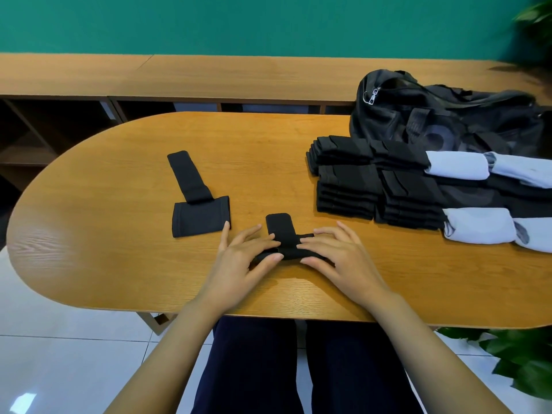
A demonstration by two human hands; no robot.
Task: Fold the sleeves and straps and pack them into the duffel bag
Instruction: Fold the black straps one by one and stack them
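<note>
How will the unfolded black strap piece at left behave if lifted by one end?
Likely floppy: the strap piece lies flat as thin fabric on the table, so its free end would probably dangle. Probably light; flat, so unlikely to roll. Matte cloth suggests it won't slip.

an office-like room: oval wooden desk [119, 174], long wooden shelf unit [209, 76] beyond the left grip [239, 264], teal wall [239, 22], white tiled floor [59, 354].

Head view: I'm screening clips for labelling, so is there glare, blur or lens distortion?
In the head view, pale glare sits at the left end of the table; the plant at top right is smeared; the wide lens stretches the forearms toward the bottom corners; the left hand and right hand look sharp.
</note>
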